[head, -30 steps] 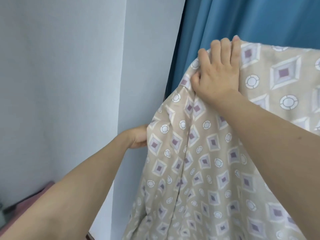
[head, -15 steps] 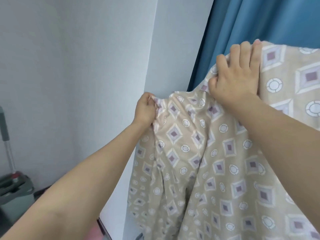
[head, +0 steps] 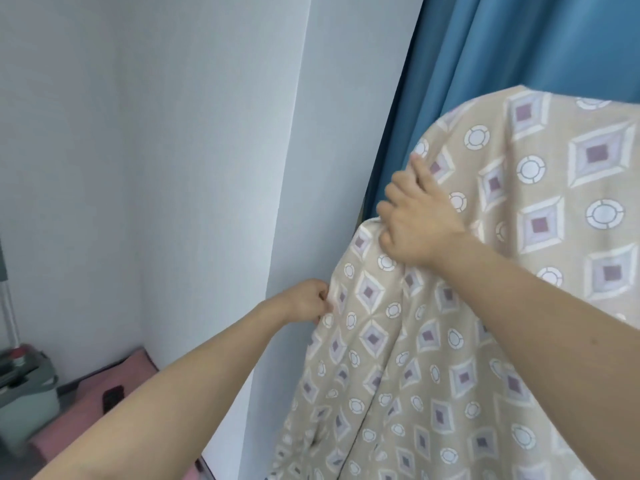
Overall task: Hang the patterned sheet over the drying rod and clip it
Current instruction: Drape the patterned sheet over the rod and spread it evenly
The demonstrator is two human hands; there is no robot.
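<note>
The patterned sheet (head: pixel 502 306), beige with purple diamonds and white circles, drapes down from the upper right and fills the right half of the view. Its top fold curves over something hidden; the drying rod does not show. My right hand (head: pixel 414 223) grips a bunched fold at the sheet's left shoulder, fingers curled into the cloth. Lower and to the left, my left hand (head: pixel 306 303) pinches the sheet's left edge. No clip is in view.
A blue curtain (head: pixel 502 46) hangs behind the sheet. A white wall corner (head: pixel 291 168) stands just left of it. On the floor at the lower left lie a pink mat (head: pixel 100 389) and a grey-green mop bucket (head: pixel 24 396).
My right hand came off the top of the sheet and now grips a fold lower down. My left hand dropped along the left edge. The view tilted down and left.
</note>
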